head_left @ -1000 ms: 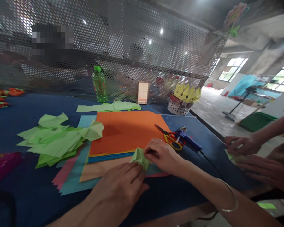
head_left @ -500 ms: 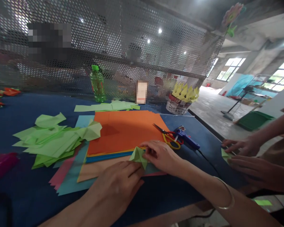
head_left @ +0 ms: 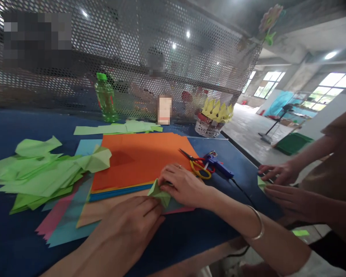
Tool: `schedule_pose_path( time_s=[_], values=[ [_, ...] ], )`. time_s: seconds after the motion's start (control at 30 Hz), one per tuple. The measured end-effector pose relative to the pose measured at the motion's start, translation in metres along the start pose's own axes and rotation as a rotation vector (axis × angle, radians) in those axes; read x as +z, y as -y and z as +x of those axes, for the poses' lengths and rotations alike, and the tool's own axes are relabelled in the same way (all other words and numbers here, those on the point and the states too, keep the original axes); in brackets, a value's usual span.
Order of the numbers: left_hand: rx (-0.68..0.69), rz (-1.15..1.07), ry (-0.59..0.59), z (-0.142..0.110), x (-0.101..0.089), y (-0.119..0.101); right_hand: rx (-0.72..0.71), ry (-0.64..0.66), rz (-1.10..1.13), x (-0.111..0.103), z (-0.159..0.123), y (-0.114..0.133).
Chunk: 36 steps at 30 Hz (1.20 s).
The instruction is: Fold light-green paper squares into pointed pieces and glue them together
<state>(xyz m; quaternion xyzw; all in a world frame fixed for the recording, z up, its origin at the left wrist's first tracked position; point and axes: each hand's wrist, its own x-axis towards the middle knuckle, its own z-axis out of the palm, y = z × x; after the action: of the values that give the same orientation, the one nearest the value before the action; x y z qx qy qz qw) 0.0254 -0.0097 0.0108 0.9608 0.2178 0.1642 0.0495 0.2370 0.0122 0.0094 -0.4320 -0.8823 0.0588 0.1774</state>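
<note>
Scissors (head_left: 192, 166) and a glue gun (head_left: 221, 167) lay just beyond the right hand (head_left: 181, 184); thin green slips (head_left: 43, 173) were heaped left of the flat orange stack (head_left: 138, 161). By its near edge, right fingertips pinched a creased, pointed fold (head_left: 160, 195); the left hand's (head_left: 137, 215) bent fingers closed on its near side.

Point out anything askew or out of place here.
A bright green piece lies below the table, at lower right, apparently on the floor; it looks stray, since the green paper heap sits on the table.
</note>
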Motion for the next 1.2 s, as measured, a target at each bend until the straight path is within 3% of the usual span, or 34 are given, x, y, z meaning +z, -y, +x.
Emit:
schedule_pose_path(
  time_s=[0.23,0.4,0.57,0.8,1.03,1.2],
  values=[
    [-0.021,-0.027,-0.037,0.0,0.006,0.001,-0.096,0.089,0.009,-0.006,0.002,0.001],
    [-0.014,-0.042,-0.059,-0.001,0.004,0.001,-0.058,0.078,0.007,-0.006,0.005,0.0],
    [-0.019,0.004,-0.004,-0.001,0.0,0.0,-0.013,0.031,-0.005,-0.003,0.005,-0.003],
    [0.026,0.049,-0.105,-0.002,0.004,0.004,0.034,0.062,0.018,-0.007,0.0,-0.001],
    [0.082,0.155,-0.3,-0.001,-0.006,-0.001,0.252,-0.099,0.185,-0.001,-0.001,0.002],
    [0.075,0.043,-0.172,-0.002,0.006,0.001,0.337,-0.242,0.219,0.006,-0.002,0.007]
  ],
)
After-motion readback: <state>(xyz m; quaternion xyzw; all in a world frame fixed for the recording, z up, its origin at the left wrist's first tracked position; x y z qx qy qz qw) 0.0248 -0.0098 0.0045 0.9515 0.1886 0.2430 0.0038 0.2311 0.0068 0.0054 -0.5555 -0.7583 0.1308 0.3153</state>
